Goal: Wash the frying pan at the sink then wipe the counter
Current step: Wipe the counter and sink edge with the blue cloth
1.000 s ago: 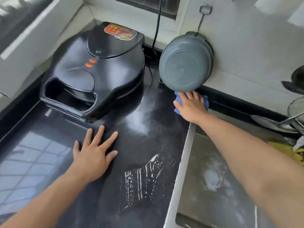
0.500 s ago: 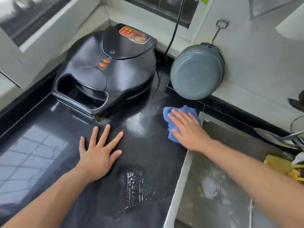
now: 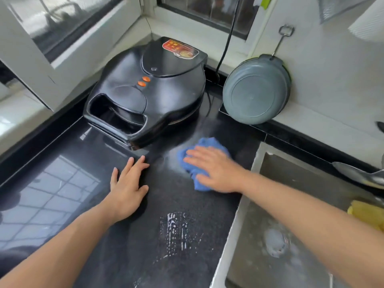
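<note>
Two hands are down on the glossy black stone counter [image 3: 62,196], and only one is working. The right hand [image 3: 216,169] lies flat, fingers spread, pressing a crumpled blue cloth [image 3: 199,179] onto the counter just in front of the black electric griddle [image 3: 145,94]; it grips nothing, it pushes. The left hand [image 3: 128,183] rests open, palm down, beside it, bracing. The round grey frying pan [image 3: 256,90] already hangs bottom-out on the white wall behind, so the washing looks done and the wiping is the step in hand. To do it well, I'd say keep the palm heavy on the cloth and sweep in overlapping passes toward the steel sink [image 3: 270,246] on the right. A streaked wet patch [image 3: 178,231] nearer the front edge looks not yet wiped. Working close along the griddle's base without nudging it seems the fiddly part.
</note>
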A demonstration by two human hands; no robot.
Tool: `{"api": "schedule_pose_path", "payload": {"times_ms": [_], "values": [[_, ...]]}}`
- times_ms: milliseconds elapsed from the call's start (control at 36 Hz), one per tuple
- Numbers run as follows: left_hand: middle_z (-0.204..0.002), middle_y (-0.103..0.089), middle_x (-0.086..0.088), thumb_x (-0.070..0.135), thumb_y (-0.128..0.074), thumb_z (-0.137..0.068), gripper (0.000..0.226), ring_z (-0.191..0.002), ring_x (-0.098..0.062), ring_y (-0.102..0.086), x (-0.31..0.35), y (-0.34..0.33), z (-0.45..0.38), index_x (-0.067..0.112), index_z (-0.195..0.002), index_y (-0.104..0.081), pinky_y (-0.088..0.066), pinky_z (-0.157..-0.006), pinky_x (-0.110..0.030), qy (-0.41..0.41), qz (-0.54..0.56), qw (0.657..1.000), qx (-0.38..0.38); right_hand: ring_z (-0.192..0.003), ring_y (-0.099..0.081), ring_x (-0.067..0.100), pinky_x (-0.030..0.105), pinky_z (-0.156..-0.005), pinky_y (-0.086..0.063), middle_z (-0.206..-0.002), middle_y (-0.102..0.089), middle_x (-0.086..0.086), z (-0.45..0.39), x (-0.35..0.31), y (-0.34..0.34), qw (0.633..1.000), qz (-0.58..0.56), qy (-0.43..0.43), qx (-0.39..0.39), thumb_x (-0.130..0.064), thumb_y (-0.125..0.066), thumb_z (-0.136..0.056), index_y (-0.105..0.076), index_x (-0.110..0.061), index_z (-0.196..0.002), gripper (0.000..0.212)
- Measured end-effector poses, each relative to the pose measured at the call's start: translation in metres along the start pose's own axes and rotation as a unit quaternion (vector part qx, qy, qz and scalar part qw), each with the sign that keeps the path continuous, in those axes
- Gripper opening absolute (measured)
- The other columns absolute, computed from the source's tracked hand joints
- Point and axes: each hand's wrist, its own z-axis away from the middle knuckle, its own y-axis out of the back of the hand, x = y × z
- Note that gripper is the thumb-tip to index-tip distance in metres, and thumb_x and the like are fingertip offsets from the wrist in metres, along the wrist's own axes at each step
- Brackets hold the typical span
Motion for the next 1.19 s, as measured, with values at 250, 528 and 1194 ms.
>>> {"api": "schedule_pose_path", "payload": {"times_ms": [250, 528, 1194], "values": [[-0.155, -0.034, 0.023, 0.008, -0.05, -0.098, 0.079, -0.15, -0.001, 0.012, -0.006, -0.006, -0.018, 0.029, -0.159, -0.004, 0.016, -0.122, -0.04, -0.006, -0.005, 1.0, 0.021, -0.151, -0.02, 0.018, 0.043, -0.12, -0.018, -0.165, -0.023, -0.009, -0.057, 0.044, 0.021, 0.956, -0.002, -0.292, 0.029, -0.039, -0.033, -0.095, -0.031, -0.032, -0.154, 0.059], [-0.111, -0.07, -0.006, 0.0, -0.039, -0.088, 0.05, -0.102, -0.031, -0.063, 0.004, 0.001, 0.134, 0.024, -0.122, -0.066, -0.049, -0.089, -0.04, 0.173, 0.105, 0.957, 0.208, -0.156, 0.006, 0.023, 0.048, -0.124, 0.006, -0.169, -0.002, -0.005, 0.065, -0.211, -0.048, 0.991, -0.055, -0.036, -0.112, -0.043, -0.032, -0.101, -0.02, -0.036, -0.159, 0.059], [-0.167, -0.012, -0.006, 0.008, -0.042, -0.083, 0.077, -0.152, -0.035, -0.006, 0.018, -0.104, 0.352, 0.033, -0.155, -0.028, -0.023, -0.116, -0.063, 0.213, -0.134, 0.968, 0.008, -0.154, -0.011, 0.029, 0.059, -0.121, 0.005, -0.167, -0.02, -0.001, 0.171, -0.284, -0.075, 0.979, -0.023, -0.198, -0.036, -0.05, -0.035, -0.098, -0.031, -0.035, -0.156, 0.06]]}}
